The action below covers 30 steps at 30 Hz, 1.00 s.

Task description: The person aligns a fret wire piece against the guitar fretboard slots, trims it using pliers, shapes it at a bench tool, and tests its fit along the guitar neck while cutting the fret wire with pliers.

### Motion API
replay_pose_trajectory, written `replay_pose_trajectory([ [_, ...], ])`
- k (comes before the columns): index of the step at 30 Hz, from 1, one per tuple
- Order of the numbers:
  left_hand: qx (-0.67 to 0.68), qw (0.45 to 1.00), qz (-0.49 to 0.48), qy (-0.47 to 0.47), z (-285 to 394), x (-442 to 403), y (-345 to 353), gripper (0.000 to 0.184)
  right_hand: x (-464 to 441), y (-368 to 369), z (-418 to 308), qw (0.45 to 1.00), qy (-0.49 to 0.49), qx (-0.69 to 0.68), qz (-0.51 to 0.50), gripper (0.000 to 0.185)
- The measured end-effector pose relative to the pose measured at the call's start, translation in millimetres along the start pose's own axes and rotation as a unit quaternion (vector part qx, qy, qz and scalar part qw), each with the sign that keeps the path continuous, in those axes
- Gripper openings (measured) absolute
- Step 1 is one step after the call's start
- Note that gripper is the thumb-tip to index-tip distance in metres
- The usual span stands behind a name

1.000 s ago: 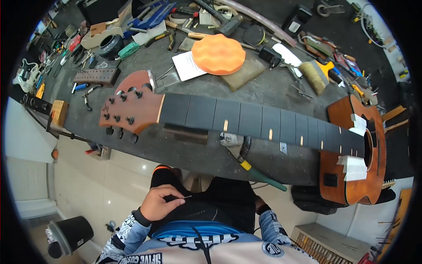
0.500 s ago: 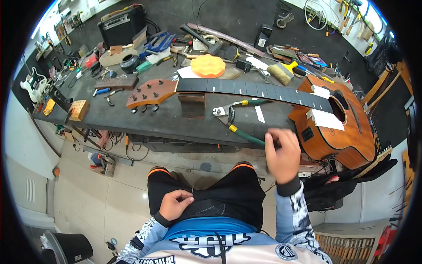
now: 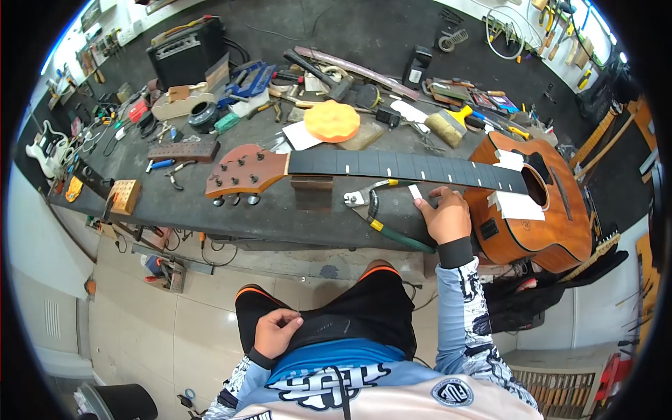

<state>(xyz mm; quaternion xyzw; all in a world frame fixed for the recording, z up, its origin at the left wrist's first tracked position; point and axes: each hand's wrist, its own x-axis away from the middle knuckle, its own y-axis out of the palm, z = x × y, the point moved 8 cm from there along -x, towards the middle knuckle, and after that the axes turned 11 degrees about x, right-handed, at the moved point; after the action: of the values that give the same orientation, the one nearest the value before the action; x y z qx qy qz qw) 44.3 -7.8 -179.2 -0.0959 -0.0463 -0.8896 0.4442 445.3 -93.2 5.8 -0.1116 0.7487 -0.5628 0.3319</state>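
My left hand (image 3: 275, 334) rests over my lap, thumb and forefinger pinched on a thin, short metal piece (image 3: 299, 306) that points upward; its exact kind is too small to make out. At the bench's front, my right hand (image 3: 449, 217) has curled its fingers at a small flat white strip (image 3: 414, 191), the thumb on its near end. Beside that hand lie green-handled cutters (image 3: 381, 225). An acoustic guitar (image 3: 539, 241) lies face up just right of the hand, its dark fretboard (image 3: 406, 166) crossing above the cutters. White paper pieces (image 3: 518, 205) cover parts of its top.
A wooden block (image 3: 312, 194) supports the neck near the headstock (image 3: 241, 173). Behind it are an orange foam pad (image 3: 332, 120), a hammer (image 3: 336, 85), a brush (image 3: 448, 126) and a small amplifier (image 3: 185, 56). A drilled wooden block (image 3: 126, 197) stands at left.
My right hand has lowered forward onto the bench, reaching the white strip. My left hand keeps its pinch on the thin metal piece. The view has tilted slightly.
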Motion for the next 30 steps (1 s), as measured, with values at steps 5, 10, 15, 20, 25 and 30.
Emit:
replay_pose_trajectory([
  [5,0.004,1.0,-0.006,0.014,3,-22,-4,0.014,9,-1,15,0.995,0.033,-0.066,-0.062,0.03],
  [10,0.072,0.997,-0.03,0.007,-10,-40,13,0.014,3,-3,7,0.991,0.054,-0.096,-0.08,0.03],
  [15,0.013,0.997,-0.076,0.009,7,-33,31,0.012,-2,23,17,0.989,0.076,-0.065,-0.105,0.033],
  [20,-0.022,0.996,-0.078,0.047,19,-24,29,0.012,-16,32,12,0.97,0.088,-0.075,-0.214,0.031],
  [25,0.026,0.998,-0.023,0.048,2,-15,9,0.014,-22,43,18,0.964,0.083,-0.036,-0.25,0.03],
  [30,0.039,0.998,-0.003,0.042,-2,0,0,0.013,-25,54,21,0.963,0.077,-0.011,-0.258,0.034],
])
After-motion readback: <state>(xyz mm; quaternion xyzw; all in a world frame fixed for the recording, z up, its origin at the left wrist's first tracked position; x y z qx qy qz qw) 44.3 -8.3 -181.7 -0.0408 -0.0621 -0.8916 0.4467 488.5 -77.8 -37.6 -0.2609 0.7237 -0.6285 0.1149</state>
